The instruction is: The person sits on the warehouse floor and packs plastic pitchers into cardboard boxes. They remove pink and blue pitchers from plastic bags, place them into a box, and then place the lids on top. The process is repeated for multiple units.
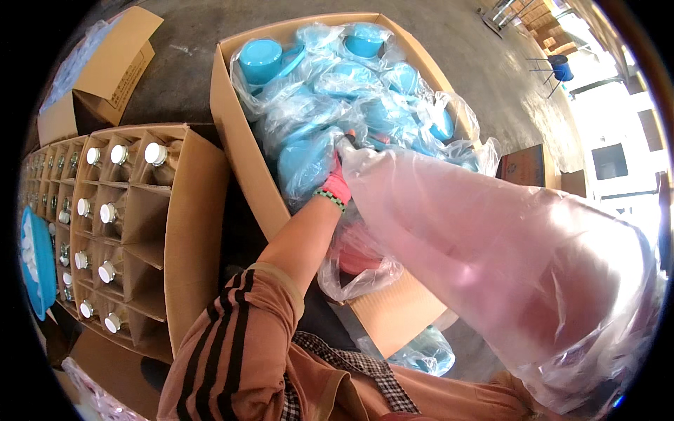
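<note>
My left hand [337,181], in a pink glove with a green and black cuff, reaches over a large open carton [242,151]. Its fingers are closed at the narrow, gathered end of a big translucent plastic bag [484,238] that looks pinkish. The bag stretches from there to the lower right and widens. My right sleeve [484,396] runs behind the bag's wide end, and the right hand is hidden. Under my left hand the carton is filled with blue plastic pots or cups [260,60] wrapped in clear bags. Something red in clear plastic [357,256] lies beneath my wrist.
To the left stand divided cartons [200,210] of glass bottles with white caps [156,154]. A blue basin [43,263] holding white pieces is at the far left. Another open carton [116,70] stands at the upper left. A blue drum on legs [560,68] is far off right.
</note>
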Action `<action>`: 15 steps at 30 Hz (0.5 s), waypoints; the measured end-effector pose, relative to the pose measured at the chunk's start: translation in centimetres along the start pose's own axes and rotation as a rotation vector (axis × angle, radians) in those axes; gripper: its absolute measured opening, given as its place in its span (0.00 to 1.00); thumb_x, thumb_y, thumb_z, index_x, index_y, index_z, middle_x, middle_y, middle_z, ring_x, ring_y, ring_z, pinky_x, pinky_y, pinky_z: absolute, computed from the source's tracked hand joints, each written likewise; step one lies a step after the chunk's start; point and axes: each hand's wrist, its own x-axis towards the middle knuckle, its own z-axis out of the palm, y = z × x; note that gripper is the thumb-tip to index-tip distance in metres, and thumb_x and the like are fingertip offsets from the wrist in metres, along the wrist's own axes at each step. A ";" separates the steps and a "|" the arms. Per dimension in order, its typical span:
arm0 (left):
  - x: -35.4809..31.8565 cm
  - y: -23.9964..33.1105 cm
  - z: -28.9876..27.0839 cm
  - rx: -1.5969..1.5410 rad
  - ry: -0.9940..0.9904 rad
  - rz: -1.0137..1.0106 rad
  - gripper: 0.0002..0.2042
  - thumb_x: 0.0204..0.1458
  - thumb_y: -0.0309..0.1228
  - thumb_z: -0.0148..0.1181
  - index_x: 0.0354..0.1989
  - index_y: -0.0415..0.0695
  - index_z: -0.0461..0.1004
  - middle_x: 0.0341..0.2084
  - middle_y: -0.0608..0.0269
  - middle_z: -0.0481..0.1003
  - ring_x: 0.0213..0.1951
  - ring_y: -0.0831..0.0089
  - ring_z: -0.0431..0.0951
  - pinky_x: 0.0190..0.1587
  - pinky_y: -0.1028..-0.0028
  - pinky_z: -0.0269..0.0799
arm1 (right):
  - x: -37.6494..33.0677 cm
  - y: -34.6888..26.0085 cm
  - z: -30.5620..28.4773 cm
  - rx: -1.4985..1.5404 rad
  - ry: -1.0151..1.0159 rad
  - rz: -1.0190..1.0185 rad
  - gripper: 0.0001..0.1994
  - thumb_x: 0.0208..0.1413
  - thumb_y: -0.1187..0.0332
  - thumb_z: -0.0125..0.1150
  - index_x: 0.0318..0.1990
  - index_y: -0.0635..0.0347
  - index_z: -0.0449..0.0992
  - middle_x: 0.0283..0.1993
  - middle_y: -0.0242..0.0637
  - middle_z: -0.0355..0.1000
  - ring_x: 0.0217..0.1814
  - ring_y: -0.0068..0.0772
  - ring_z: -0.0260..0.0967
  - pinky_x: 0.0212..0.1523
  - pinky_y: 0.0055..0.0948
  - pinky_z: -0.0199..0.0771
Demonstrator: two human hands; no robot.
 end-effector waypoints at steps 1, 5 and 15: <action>-0.1 0.1 0.6 0.046 -0.068 -0.039 0.15 0.49 0.43 0.45 0.36 0.44 0.65 0.25 0.58 0.69 0.26 0.64 0.71 0.29 0.67 0.68 | 0.0 -0.4 0.0 -0.007 -0.016 -0.004 0.19 0.49 0.74 0.47 0.50 0.70 0.59 0.48 0.43 0.61 0.49 0.32 0.58 0.52 0.25 0.55; -1.3 0.0 2.8 0.197 0.014 0.011 0.12 0.49 0.38 0.48 0.37 0.44 0.64 0.29 0.57 0.71 0.28 0.64 0.72 0.30 0.67 0.69 | 0.8 -2.2 0.6 -0.042 -0.129 -0.055 0.19 0.49 0.75 0.47 0.50 0.70 0.59 0.48 0.43 0.61 0.50 0.32 0.57 0.52 0.25 0.54; -2.3 -1.3 4.1 0.534 0.309 0.189 0.42 0.41 0.24 0.58 0.58 0.42 0.30 0.42 0.50 0.65 0.43 0.66 0.68 0.45 0.72 0.64 | 4.3 4.0 13.2 0.222 -0.392 0.109 0.20 0.47 0.77 0.47 0.50 0.69 0.58 0.49 0.43 0.60 0.50 0.32 0.56 0.53 0.25 0.53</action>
